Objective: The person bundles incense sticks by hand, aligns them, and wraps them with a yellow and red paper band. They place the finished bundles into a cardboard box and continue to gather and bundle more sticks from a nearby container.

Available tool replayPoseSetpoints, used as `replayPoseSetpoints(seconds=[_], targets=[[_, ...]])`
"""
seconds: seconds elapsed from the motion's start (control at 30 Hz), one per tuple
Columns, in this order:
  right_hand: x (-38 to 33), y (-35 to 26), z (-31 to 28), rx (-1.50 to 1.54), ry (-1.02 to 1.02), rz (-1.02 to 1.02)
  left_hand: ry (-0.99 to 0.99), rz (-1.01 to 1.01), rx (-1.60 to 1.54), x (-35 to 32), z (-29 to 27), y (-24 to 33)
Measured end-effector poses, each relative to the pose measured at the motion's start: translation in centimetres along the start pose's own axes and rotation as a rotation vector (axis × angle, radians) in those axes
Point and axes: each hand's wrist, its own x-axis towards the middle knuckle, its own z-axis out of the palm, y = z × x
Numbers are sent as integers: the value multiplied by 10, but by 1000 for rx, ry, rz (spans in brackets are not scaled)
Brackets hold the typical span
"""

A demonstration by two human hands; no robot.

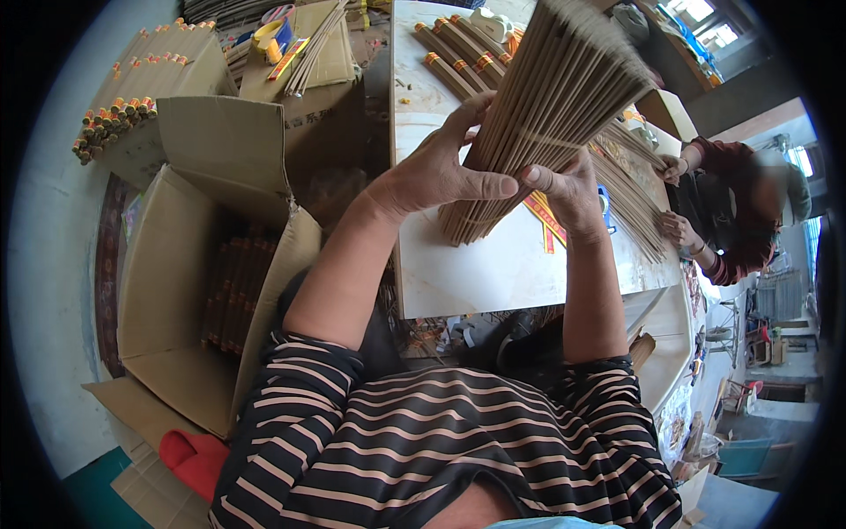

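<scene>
Both my hands grip a thick bundle of brown incense sticks (564, 97) from its two sides, above the white table (493, 273). My left hand (449, 167) wraps the left side, thumb across the front. My right hand (573, 194) clasps the lower right side, its thumb almost meeting the left one. The bundle leans to the right and fans out at the top, with a thin band around its middle. Beneath it lie red and yellow paper strips (548, 224). The fingers behind the bundle are partly hidden.
Wrapped incense bundles (458, 53) lie at the table's far side. Loose sticks (626, 194) lie at the right, where a co-worker (740, 207) has both hands. On my left stands an open cardboard box (167, 273) with dark bundles inside; more bundles (150, 79) are stacked behind it.
</scene>
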Motion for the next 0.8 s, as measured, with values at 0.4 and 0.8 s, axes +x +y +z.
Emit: replayPoseSetpoints(seconds=[0.4,0.8], targets=[[-16,-24,8,-46,42,-100,51,248,-68,1,16,20],[-8,-37,13,-79,119,-220,151,87,167,1,17,27]])
